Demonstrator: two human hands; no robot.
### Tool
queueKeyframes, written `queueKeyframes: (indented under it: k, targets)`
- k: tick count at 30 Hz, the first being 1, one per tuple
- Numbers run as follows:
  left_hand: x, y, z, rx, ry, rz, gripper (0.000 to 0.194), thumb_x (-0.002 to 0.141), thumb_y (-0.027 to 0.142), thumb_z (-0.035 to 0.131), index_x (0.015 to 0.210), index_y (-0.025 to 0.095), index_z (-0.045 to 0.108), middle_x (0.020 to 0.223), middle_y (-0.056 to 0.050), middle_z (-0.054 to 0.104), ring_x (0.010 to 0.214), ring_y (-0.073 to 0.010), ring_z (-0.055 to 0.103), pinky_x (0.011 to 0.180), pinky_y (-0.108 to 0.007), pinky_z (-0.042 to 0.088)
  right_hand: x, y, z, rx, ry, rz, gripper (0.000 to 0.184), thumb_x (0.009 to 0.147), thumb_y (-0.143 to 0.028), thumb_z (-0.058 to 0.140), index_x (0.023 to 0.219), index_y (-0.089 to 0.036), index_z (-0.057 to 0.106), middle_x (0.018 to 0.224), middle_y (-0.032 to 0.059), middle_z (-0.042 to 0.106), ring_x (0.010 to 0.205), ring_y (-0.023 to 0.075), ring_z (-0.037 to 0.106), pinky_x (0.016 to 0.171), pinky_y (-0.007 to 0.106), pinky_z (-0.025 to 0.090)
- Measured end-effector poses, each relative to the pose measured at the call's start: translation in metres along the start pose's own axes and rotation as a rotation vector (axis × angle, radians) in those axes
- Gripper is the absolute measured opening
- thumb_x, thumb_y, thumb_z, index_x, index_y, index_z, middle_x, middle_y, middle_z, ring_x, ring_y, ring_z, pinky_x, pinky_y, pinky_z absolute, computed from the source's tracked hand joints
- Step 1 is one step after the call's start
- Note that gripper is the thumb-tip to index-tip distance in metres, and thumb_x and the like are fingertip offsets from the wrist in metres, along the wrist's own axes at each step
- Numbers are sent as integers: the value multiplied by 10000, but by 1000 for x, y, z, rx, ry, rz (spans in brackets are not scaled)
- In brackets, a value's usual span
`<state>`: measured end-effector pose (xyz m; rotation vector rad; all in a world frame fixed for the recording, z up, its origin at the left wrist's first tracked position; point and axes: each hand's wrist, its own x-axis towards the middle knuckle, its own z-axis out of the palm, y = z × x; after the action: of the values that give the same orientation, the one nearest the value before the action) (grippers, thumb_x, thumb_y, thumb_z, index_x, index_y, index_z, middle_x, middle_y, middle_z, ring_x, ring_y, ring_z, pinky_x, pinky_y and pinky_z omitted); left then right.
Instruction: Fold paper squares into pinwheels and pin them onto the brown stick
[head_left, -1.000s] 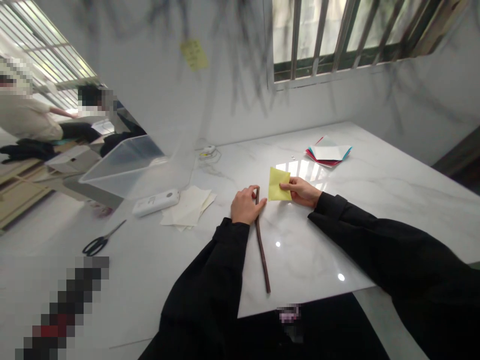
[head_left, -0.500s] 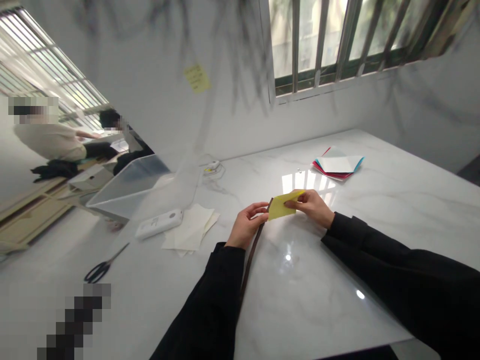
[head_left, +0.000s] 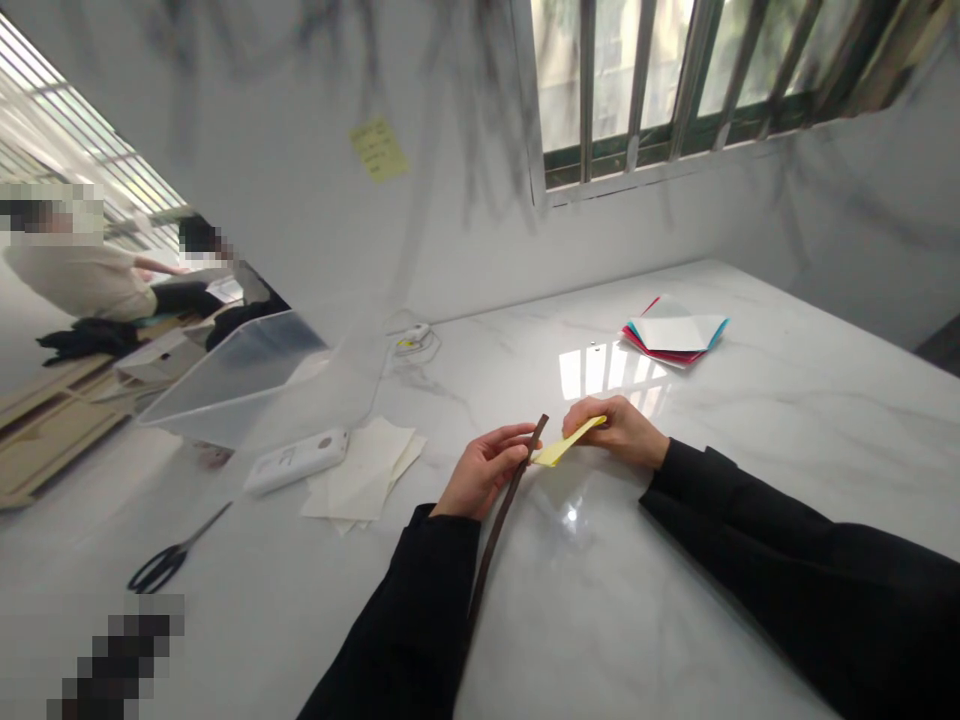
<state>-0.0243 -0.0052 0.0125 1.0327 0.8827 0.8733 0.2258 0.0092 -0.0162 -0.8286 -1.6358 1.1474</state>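
Observation:
My left hand is closed around the upper part of a thin brown stick, held off the white marble table and slanting back toward my left sleeve. My right hand pinches a yellow paper square, which lies nearly edge-on and touches the stick near its tip. Both hands are just above the table's middle.
A stack of coloured papers lies at the far right. Cream sheets, a white device, scissors and a clear plastic bin are at the left. Two people sit far left in the background.
My left hand has lifted the stick off the table and tilted it. My right hand raised the yellow paper, turned it flat and brought it against the stick's tip.

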Motion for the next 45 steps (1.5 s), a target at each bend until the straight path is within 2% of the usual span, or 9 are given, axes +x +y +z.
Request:
queueKeyframes:
  k: [6,10,19,27,31,37,40,45]
  targets:
    - [-1,-2,0,125,2,-21,390,648,311,917,1021,239,827,1027,-93,789,850,-203,708,800,-321,534,0,-1,-1,3,-26,7,231,804,-454,839,835,-227,804,886,69,746,846,222,690,782,364,555]
    - [-1,-1,-3,204,-44,-37,389,659,295,911,1030,218,823,1048,-83,783,851,-187,694,788,-297,520,0,0,-2,16,-35,22,213,805,-417,848,832,-211,799,861,61,734,821,203,676,755,340,539]
    - [-3,2,-3,262,-172,-60,419,733,304,892,1116,171,789,1003,-75,768,792,-140,659,751,-260,493,-2,-3,0,-22,-53,1,180,839,-393,827,850,-215,805,868,65,749,883,210,670,815,355,523]
    - [-5,6,-1,264,-190,-63,410,740,309,890,1110,162,792,945,-69,763,718,-120,624,694,-243,470,-3,-7,0,-48,-70,22,195,844,-393,811,851,-199,794,858,62,733,860,204,666,812,358,519]
    - [-4,3,-3,249,-204,-74,436,719,308,905,1118,171,796,926,-67,767,701,-117,620,678,-237,468,-2,-9,1,27,-93,110,249,812,-404,831,856,-174,745,851,45,715,796,183,660,742,323,528]
    - [-2,0,-8,244,-231,-98,498,702,304,917,1165,174,788,937,-78,775,767,-148,657,730,-258,489,-3,-12,1,87,-161,156,324,804,-402,840,980,-169,698,955,43,720,884,194,680,804,327,558]
    - [-3,-1,-9,258,-242,-108,497,703,313,916,1160,166,786,995,-91,775,796,-166,671,741,-273,494,-3,-13,-1,132,-200,184,329,805,-401,838,985,-170,686,959,44,725,887,197,686,810,333,569]
    - [-4,0,-8,285,-275,-114,475,722,329,906,1148,162,779,972,-82,763,835,-184,676,752,-278,491,-3,-14,-1,180,-233,205,338,794,-388,845,989,-173,670,966,41,727,893,194,682,808,325,565]
